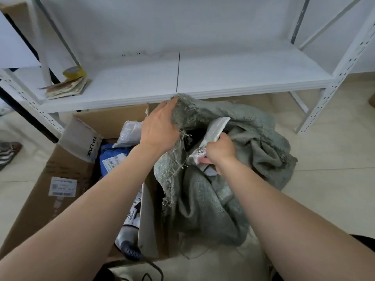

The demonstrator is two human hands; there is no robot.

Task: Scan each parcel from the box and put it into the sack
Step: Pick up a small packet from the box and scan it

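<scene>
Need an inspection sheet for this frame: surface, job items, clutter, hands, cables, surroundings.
Surface: pale tiled floor; cardboard box and sack stand on it side by side.
Job's things: the box is open and holds a blue parcel, a pale plastic parcel and more. The grey-green woven sack is crumpled, its mouth open. What looks like a handheld scanner lies in the box's near corner.
Clutter: yellow tape roll and paper stack on the shelf's left end.
Grippers: left hand grips the sack's rim; right hand holds a white parcel at the sack's mouth.
Cables: black cable by the scanner, at the bottom edge.
Surroundings: white metal shelf, white wall.
</scene>
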